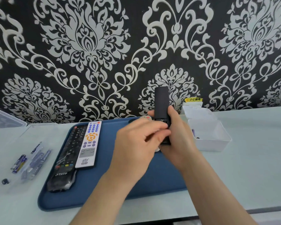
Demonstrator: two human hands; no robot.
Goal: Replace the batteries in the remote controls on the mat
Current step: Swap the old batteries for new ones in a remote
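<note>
We count three remotes: a slim black plastic remote (pixel 161 101) gripped upright over the blue mat (pixel 63 200) by our right hand (pixel 178 140); a long black remote (pixel 68 150) and white remote (pixel 88 143) lying on it. Our left hand (pixel 135 143) shows curled, blurred fingers; grip unclear.

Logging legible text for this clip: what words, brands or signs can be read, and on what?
"THTF": lower end of the long black remote on the blue mat.
"小心触电": yellow label by the wall.
Unreadable: print on the white remote and the batteries.
None seen on the slim black remote in the right hand.
</note>
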